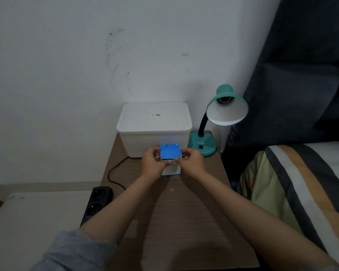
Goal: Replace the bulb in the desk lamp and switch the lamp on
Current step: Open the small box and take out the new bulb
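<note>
A teal desk lamp [224, 106] stands at the back right of the wooden bedside table [184, 212]. Its shade tilts toward me and the socket inside holds no bulb. A black switch sits on its round base [203, 144]. Both my hands hold a blue and white bulb box [170, 152] just above the table, in front of a white container. My left hand [154, 162] grips the box's left side. My right hand [191, 163] grips its right side, with fingers at the blue end flap. No bulb is visible.
A white lidded plastic container [154, 126] sits at the back of the table. A black cord [114, 173] runs off the left edge to a black power strip [97, 202]. A bed with a striped cover [301, 192] lies on the right, a dark curtain [301, 65] behind it.
</note>
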